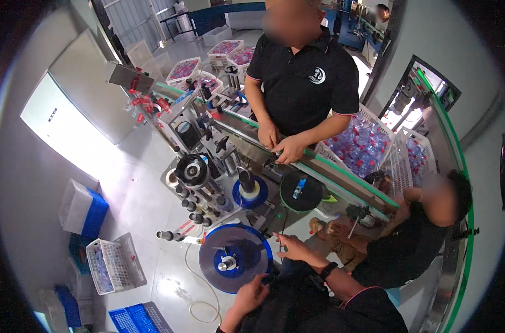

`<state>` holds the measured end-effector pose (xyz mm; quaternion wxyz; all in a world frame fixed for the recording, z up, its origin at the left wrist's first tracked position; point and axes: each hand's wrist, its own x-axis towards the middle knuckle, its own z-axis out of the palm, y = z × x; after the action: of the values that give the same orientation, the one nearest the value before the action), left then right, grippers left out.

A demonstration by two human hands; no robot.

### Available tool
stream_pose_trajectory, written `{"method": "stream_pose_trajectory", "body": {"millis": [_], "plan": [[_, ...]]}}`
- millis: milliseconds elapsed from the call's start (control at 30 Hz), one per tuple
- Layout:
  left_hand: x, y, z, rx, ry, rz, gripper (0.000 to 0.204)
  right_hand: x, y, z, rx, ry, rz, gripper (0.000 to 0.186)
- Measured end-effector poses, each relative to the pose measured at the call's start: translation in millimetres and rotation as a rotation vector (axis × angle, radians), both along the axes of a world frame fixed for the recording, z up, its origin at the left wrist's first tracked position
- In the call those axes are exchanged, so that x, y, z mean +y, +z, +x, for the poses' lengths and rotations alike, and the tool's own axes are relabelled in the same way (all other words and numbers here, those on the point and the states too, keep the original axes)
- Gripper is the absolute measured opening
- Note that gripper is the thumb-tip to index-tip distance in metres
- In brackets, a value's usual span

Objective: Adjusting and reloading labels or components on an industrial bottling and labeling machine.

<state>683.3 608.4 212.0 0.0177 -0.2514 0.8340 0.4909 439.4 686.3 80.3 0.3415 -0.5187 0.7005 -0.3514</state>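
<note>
My left hand [250, 295] is beside the lower right rim of a large blue reel [213, 283] on the machine. Its fingers are half bent and slightly apart, and I see nothing in them. To the right of the reel, my right hand [294, 248] is raised with its fingers stretched and apart, holding nothing. A dark watch [329, 270] circles that wrist. Beyond my hands stands a smaller blue spool [250, 201] beside a round black plate [301, 191], with a small blue item [299, 188] on top of it.
Across the green-edged conveyor [341, 186], a person in black [308, 83] has both hands together over it. Another person [410, 244] crouches at right. Crates of red-capped bottles [360, 136] stand behind. Black knobs [194, 205] rise left of the spool; a pale hose [194, 311] loops on the floor.
</note>
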Motion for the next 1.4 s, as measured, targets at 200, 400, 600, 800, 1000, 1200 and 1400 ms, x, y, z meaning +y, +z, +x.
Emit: {"method": "stream_pose_trajectory", "body": {"millis": [200,400,600,800,1000,1200,1400], "plan": [[-2,-2,-5,-0.027,-0.062,-0.044,0.039,-7,9,-6,-0.049,-0.02,-0.012,0.078],[-14,58,-26,-0.081,-0.22,-0.153,0.035,-48,45,-29,-0.207,-0.104,-0.1,0.074],[-83,139,-72,0.006,-0.244,-0.378,0.032,-111,48,-70,-0.16,-0.298,-0.292,0.073],[-157,152,-155,-0.134,-0.07,-0.679,0.045,-181,60,-91,0.023,-0.231,-0.385,0.075],[-205,118,-250,-0.06,-0.22,-0.845,0.045,-225,23,-100,-0.407,-0.002,-0.533,0.068],[-205,109,-300,-0.608,-0.534,-0.827,0.013,-228,16,-114,-0.526,0.084,-0.484,0.07],[-212,118,-315,-0.831,-0.79,-0.779,0.011,-232,17,-118,-0.404,0.121,-0.581,0.055]]}}
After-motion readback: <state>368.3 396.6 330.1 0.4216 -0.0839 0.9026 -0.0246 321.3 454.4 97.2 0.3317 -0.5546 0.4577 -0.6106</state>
